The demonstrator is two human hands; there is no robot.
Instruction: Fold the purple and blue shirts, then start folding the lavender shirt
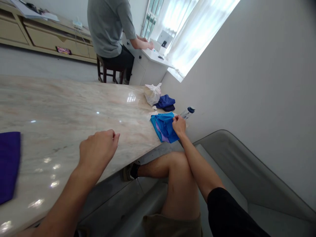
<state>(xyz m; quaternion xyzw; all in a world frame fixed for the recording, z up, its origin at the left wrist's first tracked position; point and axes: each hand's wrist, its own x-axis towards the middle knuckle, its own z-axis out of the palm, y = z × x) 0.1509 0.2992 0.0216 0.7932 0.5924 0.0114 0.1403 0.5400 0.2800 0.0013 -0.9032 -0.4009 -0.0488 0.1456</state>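
**Q:** State the condition of the right hand.

**A:** Grasping. It is clenched on the upper surface of a blue cloth, pinching the fabric between its fingers.

**Q:** State the location of the blue cloth.

**A:** It lies bunched on the marble counter, at the counter's edge nearest the wall. A purple layer shows along its lower side.

**Q:** State the condition of the left hand.

**A:** Released. It is loosely curled and holds nothing, with its fingertips over the marble near the counter's edge. Contact with the surface cannot be confirmed.

**Q:** Identify the items near the hands.

**A:** A bottle with a dark cap sits just beyond the right hand. Farther along are a navy cloth and a white plastic bag, side by side and touching. A purple cloth lies at the left end of the view, well apart from the left hand.

**Q:** Identify other personnel.

**A:** A person in a grey T-shirt sits on a wooden stool, with both hands on a white desk.
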